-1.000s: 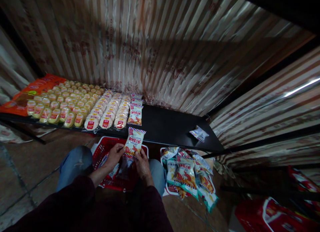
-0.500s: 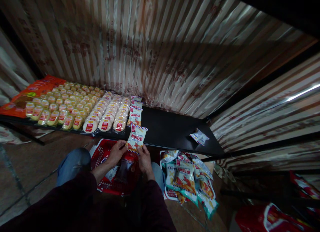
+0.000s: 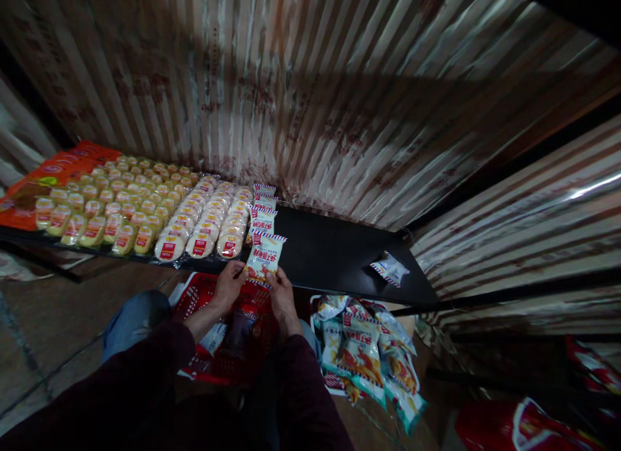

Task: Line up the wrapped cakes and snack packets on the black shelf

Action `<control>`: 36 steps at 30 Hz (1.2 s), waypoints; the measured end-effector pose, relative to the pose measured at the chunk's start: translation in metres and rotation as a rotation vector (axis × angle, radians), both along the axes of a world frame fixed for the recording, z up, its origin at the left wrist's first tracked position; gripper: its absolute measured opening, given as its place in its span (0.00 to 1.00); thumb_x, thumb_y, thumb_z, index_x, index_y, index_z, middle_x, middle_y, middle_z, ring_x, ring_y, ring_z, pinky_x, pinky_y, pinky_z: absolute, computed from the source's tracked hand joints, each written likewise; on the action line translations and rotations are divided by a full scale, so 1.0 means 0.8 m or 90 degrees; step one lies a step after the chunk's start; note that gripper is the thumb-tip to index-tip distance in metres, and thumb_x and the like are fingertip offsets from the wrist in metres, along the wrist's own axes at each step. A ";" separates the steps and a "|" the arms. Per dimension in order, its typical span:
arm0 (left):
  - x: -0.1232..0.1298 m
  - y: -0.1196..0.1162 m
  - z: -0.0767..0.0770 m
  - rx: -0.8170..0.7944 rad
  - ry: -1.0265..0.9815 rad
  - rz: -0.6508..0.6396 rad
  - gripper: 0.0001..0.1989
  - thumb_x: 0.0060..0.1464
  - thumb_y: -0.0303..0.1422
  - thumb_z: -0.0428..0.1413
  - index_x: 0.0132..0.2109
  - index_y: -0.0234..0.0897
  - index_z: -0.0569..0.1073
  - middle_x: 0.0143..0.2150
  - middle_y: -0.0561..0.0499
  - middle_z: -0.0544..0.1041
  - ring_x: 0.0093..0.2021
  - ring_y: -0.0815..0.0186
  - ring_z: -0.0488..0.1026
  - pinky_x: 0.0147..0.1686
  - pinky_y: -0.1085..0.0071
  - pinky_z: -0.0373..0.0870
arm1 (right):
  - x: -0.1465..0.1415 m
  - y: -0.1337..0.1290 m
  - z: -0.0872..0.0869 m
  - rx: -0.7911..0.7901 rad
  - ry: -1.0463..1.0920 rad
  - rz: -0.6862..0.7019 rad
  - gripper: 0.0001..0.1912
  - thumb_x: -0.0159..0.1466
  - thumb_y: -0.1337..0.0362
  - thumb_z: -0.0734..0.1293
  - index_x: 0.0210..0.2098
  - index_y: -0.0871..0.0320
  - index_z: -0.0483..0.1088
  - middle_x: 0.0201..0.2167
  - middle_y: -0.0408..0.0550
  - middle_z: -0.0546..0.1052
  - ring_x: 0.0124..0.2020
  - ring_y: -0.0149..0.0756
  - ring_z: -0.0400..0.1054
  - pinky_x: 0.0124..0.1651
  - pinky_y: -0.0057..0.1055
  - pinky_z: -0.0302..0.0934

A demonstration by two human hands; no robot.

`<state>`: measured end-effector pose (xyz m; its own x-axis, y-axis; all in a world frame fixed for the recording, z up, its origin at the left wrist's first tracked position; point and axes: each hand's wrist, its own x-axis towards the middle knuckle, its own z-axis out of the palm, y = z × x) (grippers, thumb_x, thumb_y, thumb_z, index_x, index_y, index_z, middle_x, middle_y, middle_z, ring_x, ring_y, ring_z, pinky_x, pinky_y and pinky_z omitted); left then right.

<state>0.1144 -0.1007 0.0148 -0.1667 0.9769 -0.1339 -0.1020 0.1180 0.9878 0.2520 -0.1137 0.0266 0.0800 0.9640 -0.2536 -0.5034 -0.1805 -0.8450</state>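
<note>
Between both hands I hold a white snack bag with striped ends, over the front edge of the black shelf. My left hand pinches its lower left corner. My right hand grips the lower right corner. Just behind it, a row of matching snack bags overlaps back toward the curtain. To their left lie rows of round white wrapped cakes, then many small yellow wrapped cakes.
An orange bag lies at the shelf's far left, and one small packet at its right. Below stand a red basket and a white-rimmed basket heaped with snack bags. Striped sheeting hangs behind; a red bag is lower right.
Both hands have carried the snack bag slightly forward, closer to the row of matching bags. The view has shifted a little.
</note>
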 end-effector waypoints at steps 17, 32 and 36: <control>0.019 -0.008 -0.013 0.007 0.015 -0.036 0.13 0.44 0.40 0.59 0.36 0.37 0.72 0.36 0.49 0.76 0.39 0.63 0.74 0.45 0.65 0.68 | 0.022 -0.008 0.000 -0.005 -0.020 -0.025 0.27 0.50 0.60 0.74 0.50 0.54 0.69 0.35 0.44 0.81 0.39 0.38 0.74 0.44 0.36 0.68; 0.016 0.022 -0.004 0.083 0.120 -0.010 0.11 0.49 0.35 0.53 0.41 0.37 0.69 0.39 0.45 0.75 0.42 0.60 0.73 0.47 0.59 0.69 | 0.017 0.032 -0.008 0.039 -0.102 -0.058 0.23 0.50 0.60 0.73 0.46 0.56 0.73 0.38 0.43 0.80 0.37 0.35 0.73 0.45 0.33 0.66; 0.015 0.024 0.001 0.090 0.153 0.015 0.12 0.49 0.31 0.53 0.43 0.36 0.69 0.43 0.43 0.75 0.45 0.59 0.73 0.49 0.59 0.68 | 0.013 0.048 -0.007 0.035 -0.120 -0.057 0.24 0.50 0.60 0.73 0.47 0.56 0.73 0.38 0.42 0.80 0.38 0.33 0.72 0.47 0.32 0.65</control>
